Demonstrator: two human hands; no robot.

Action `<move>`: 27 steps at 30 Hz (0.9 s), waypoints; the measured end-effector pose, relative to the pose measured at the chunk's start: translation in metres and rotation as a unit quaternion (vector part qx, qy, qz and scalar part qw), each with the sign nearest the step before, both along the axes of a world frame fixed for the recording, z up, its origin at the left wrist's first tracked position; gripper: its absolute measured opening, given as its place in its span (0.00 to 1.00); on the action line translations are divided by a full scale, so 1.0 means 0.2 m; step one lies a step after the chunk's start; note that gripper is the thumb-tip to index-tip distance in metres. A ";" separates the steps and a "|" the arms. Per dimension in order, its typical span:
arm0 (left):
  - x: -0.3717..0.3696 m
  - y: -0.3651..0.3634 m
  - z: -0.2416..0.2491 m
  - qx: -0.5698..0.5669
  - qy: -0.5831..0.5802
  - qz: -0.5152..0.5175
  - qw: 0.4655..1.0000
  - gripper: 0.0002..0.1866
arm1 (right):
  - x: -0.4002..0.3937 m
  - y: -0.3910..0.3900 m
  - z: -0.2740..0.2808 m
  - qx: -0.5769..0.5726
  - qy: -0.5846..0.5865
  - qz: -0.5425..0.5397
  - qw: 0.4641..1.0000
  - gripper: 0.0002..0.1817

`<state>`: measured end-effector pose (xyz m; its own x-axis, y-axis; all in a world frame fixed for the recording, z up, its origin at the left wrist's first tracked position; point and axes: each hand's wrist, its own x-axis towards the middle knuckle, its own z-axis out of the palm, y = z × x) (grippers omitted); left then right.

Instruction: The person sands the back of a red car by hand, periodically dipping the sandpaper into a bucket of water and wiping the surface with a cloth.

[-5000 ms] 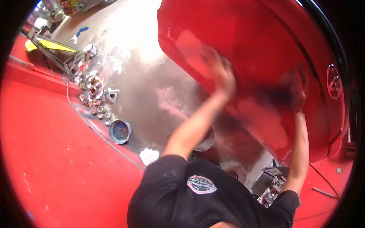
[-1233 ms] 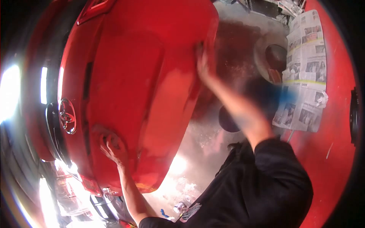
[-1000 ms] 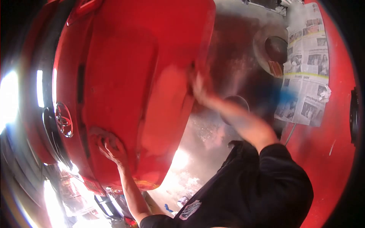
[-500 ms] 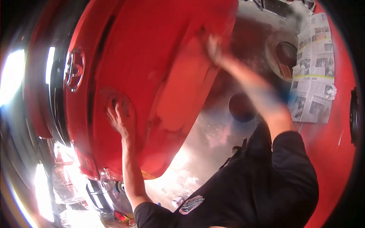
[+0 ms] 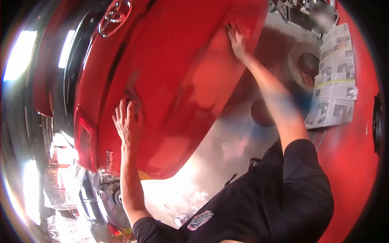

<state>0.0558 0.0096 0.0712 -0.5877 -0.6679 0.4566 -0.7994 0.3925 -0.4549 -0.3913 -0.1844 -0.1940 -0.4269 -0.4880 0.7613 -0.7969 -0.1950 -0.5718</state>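
Red, patchy panel under spread left hand near taillight, spread right hand near floor-side edge; newspaper beyond.

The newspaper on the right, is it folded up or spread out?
Spread out: the newspaper lies in a long sheet over the red surface, its print and photos showing.

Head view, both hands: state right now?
Left hand: open, fingers spread against the red panel; nothing visibly held.
Right hand: open, against the same panel.
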 end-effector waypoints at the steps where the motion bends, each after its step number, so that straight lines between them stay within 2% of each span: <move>1: 0.02 0.01 -0.01 -0.010 -0.013 0.007 1.000 0.24 | 0.14 0.11 0.07 0.049 0.125 -0.127 0.983 0.25; 2: 0.04 0.01 -0.02 -0.023 -0.023 0.016 0.999 0.24 | 0.37 0.23 0.11 0.084 0.188 -0.190 0.960 0.26; 3: 0.04 0.02 -0.02 -0.027 -0.021 0.020 0.999 0.24 | 0.65 0.42 0.15 0.100 0.201 -0.190 0.956 0.26; 5: 0.01 0.02 -0.02 -0.044 -0.027 0.014 0.999 0.24 | 1.12 0.90 0.19 0.041 0.096 0.003 0.994 0.27; 6: 0.02 0.04 -0.03 -0.040 -0.029 0.014 0.999 0.24 | 1.26 1.08 0.15 0.010 0.077 0.102 0.992 0.28; 7: 0.04 0.05 -0.02 -0.020 -0.027 0.012 0.999 0.24 | 1.30 1.16 0.11 -0.011 0.094 0.149 0.984 0.29; 8: 0.05 0.04 -0.01 -0.006 -0.021 0.011 1.000 0.24 | 1.20 1.15 0.09 -0.022 0.167 0.128 0.977 0.27; 9: 0.06 0.04 -0.02 -0.008 -0.019 0.013 1.000 0.24 | 1.04 1.01 0.06 -0.032 0.274 0.037 0.960 0.26; 10: 0.08 0.07 -0.03 -0.018 -0.030 -0.003 0.999 0.24 | 0.85 0.87 0.02 -0.023 0.428 -0.160 0.889 0.25; 11: 0.09 0.09 -0.03 -0.030 -0.044 -0.021 0.998 0.24 | 0.65 0.71 -0.03 -0.017 0.547 -0.375 0.748 0.23; 12: 0.07 0.10 -0.02 -0.029 -0.042 -0.016 0.999 0.24 | 0.46 0.54 -0.06 -0.019 0.593 -0.482 0.645 0.22; 13: 0.04 0.12 -0.02 -0.036 -0.034 -0.005 0.999 0.23 | 0.32 0.42 -0.07 -0.016 0.615 -0.520 0.592 0.21; 15: 0.01 0.13 -0.04 -0.043 -0.018 0.001 0.999 0.23 | 0.37 0.34 -0.04 0.027 0.620 -0.551 0.557 0.19; 17: 0.02 0.11 -0.06 -0.053 -0.010 -0.013 0.998 0.22 | 0.78 0.55 0.03 0.064 0.568 -0.596 0.564 0.17; 18: 0.03 0.10 -0.06 -0.062 -0.005 -0.020 0.998 0.22 | 1.01 0.78 0.09 0.104 0.479 -0.408 0.770 0.18; 19: 0.02 0.11 -0.05 -0.062 -0.007 -0.012 0.998 0.22 | 1.17 0.99 0.13 0.045 0.263 -0.107 0.958 0.19; 20: 0.03 0.12 -0.06 -0.059 -0.008 -0.014 0.998 0.22 | 1.23 1.10 0.11 0.010 0.209 0.021 0.978 0.20; 21: 0.05 0.12 -0.06 -0.059 -0.018 -0.022 0.998 0.23 | 1.17 1.10 0.08 -0.006 0.230 0.036 0.972 0.21; 22: 0.06 0.10 -0.05 -0.062 -0.027 -0.031 0.997 0.24 | 1.06 1.01 0.05 -0.009 0.300 -0.034 0.953 0.22; 23: 0.04 0.11 -0.04 -0.056 -0.026 -0.026 0.998 0.23 | 0.86 0.85 -0.01 0.012 0.461 -0.256 0.850 0.23; 24: 0.03 0.11 -0.04 -0.053 -0.025 -0.030 0.998 0.23 | 0.64 0.67 -0.09 0.022 0.567 -0.472 0.675 0.24; 25: 0.03 0.11 -0.04 -0.051 -0.026 -0.011 0.998 0.23 | 0.40 0.49 -0.16 0.021 0.602 -0.568 0.561 0.25; 26: 0.03 0.11 -0.05 -0.049 -0.026 0.009 0.998 0.23 | 0.21 0.33 -0.20 0.020 0.620 -0.597 0.509 0.26; 27: 0.04 0.11 -0.07 -0.067 -0.033 0.018 0.997 0.23 | 0.30 0.31 -0.23 0.074 0.594 -0.581 0.551 0.26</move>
